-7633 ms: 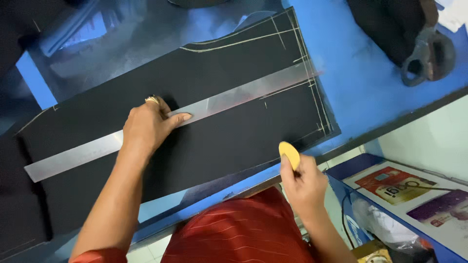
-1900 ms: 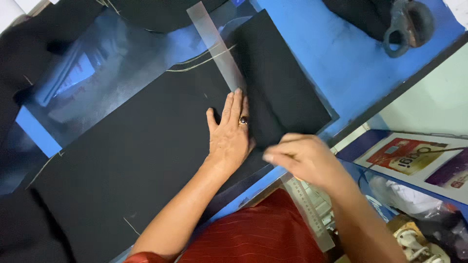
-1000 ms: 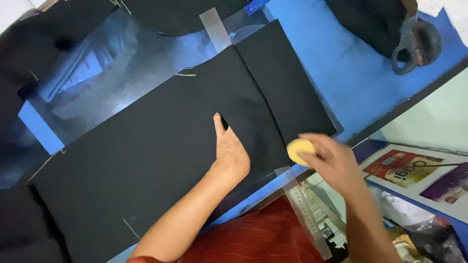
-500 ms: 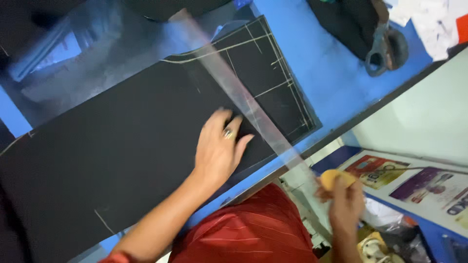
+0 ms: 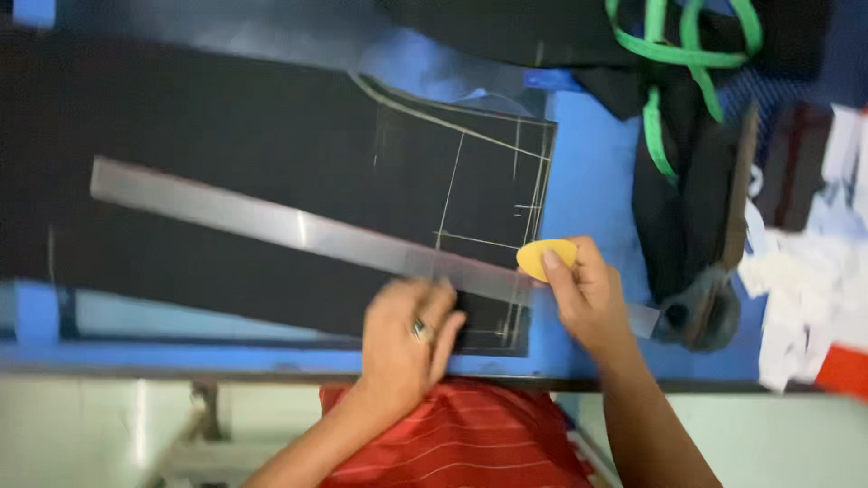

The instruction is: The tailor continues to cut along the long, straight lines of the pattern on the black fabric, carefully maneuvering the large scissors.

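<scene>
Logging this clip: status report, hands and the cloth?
Left hand flat on steel ruler, pinning it to black fabric. Right hand pinches yellow chalk at ruler's edge. Nothing blocks the chalk lines.

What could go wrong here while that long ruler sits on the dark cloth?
The left hand presses only one end of the long metal ruler, so its far end might swing. The yellow oval chalk in the right hand could then mark the black fabric crooked.
</scene>
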